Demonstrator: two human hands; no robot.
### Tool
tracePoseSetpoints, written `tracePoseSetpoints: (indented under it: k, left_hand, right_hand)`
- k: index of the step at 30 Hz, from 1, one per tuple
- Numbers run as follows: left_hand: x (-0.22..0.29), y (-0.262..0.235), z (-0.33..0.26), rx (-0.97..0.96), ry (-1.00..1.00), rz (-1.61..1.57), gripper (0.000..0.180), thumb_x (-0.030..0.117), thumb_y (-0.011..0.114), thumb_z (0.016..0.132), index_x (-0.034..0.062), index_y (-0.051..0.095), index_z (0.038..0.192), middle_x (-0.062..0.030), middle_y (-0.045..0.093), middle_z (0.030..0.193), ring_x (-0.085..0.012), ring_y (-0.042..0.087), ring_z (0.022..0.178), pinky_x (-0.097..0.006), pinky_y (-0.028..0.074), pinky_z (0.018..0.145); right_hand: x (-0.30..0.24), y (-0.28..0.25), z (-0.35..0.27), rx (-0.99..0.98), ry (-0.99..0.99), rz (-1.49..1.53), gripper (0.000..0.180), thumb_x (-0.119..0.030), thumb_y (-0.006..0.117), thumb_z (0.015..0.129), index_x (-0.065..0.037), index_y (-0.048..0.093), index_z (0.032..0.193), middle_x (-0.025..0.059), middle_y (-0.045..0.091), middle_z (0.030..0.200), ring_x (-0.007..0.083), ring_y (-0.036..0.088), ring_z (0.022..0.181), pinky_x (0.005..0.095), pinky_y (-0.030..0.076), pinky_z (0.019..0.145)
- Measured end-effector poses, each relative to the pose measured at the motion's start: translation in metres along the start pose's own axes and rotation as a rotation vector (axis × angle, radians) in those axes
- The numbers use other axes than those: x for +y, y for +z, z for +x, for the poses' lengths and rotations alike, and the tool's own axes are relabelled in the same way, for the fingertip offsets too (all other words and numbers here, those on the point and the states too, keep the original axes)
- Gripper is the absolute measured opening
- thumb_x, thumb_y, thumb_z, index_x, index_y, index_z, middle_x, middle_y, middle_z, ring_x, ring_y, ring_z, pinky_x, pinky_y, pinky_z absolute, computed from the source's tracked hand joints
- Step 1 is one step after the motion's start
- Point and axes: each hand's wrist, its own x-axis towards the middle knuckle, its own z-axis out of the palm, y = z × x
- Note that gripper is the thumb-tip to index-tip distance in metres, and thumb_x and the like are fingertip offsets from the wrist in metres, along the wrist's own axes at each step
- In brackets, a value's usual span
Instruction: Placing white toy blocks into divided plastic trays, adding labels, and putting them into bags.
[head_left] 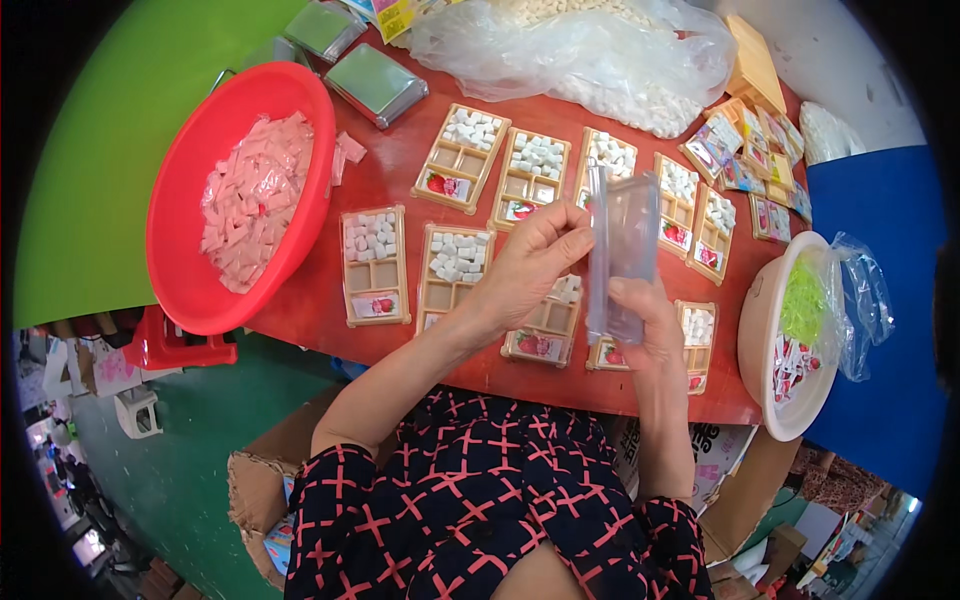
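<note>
A see-through plastic bag [630, 240] with a stiff-looking band down its left edge is held up over the red table. My left hand [535, 260] pinches that left edge between thumb and fingers. Lower down, my right hand [645, 318] grips the bag, thumb in front and the other fingers partly hidden. Beneath and around both hands lie several tan compartment trays, among them one tray [375, 305] at the left and another [460, 190] farther back. White cubes [458, 258] fill the trays' far compartments, and small strawberry-printed packets [376, 306] lie in the near ones.
A red basin [315, 210] of pink packets stands left on the red table [300, 330]. At the right, a cream basin [750, 340] holds green shreds and small packets. Behind are a large plastic bag of white pieces [600, 70], stacked bags [375, 80] and filled packs [745, 150].
</note>
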Motion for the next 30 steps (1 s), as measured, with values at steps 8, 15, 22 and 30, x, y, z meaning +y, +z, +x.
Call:
tracePoseSetpoints:
  k: [8, 15, 22, 30]
  left_hand:
    - [0.006, 0.004, -0.002, 0.038, -0.029, 0.227, 0.008, 0.01, 0.051, 0.087, 0.0019, 0.053, 0.086, 0.0006, 0.054, 0.081, -0.0062, 0.051, 0.074, -0.022, 0.044, 0.068]
    - [0.0, 0.021, 0.004, 0.066, -0.099, 0.229, 0.009, 0.008, 0.056, 0.084, 0.0, 0.057, 0.083, -0.0008, 0.057, 0.074, -0.0063, 0.053, 0.065, -0.02, 0.046, 0.058]
    - [-0.002, 0.033, 0.004, 0.051, -0.149, 0.293, 0.01, 0.01, 0.055, 0.085, 0.0003, 0.058, 0.087, -0.002, 0.058, 0.078, -0.007, 0.054, 0.069, -0.02, 0.045, 0.061]
    - [-0.003, 0.033, 0.001, -0.045, -0.114, 0.318, 0.013, 0.014, 0.046, 0.09, 0.0035, 0.051, 0.087, -0.0022, 0.055, 0.081, -0.0089, 0.053, 0.078, -0.023, 0.045, 0.068]
  right_hand:
    - [-0.001, 0.004, 0.011, -0.101, -0.179, -0.262, 0.092, -0.024, 0.076, 0.057, -0.003, 0.026, 0.132, 0.0098, 0.047, 0.112, 0.0189, 0.05, 0.098, 0.0324, 0.044, 0.082]
    - [-0.004, -0.009, 0.001, -0.186, 0.033, -0.017, 0.086, -0.021, 0.074, 0.057, -0.002, 0.031, 0.129, 0.0078, 0.045, 0.111, 0.0174, 0.047, 0.101, 0.0316, 0.043, 0.084]
    - [-0.002, -0.017, -0.005, -0.236, 0.001, 0.083, 0.08, -0.018, 0.071, 0.059, 0.0, 0.033, 0.126, 0.0075, 0.045, 0.11, 0.0168, 0.047, 0.1, 0.0318, 0.044, 0.083]
    - [0.001, -0.03, -0.01, -0.19, 0.104, 0.38, 0.058, -0.018, 0.062, 0.066, 0.002, 0.042, 0.116, 0.0102, 0.053, 0.099, 0.0176, 0.055, 0.089, 0.0334, 0.048, 0.075]
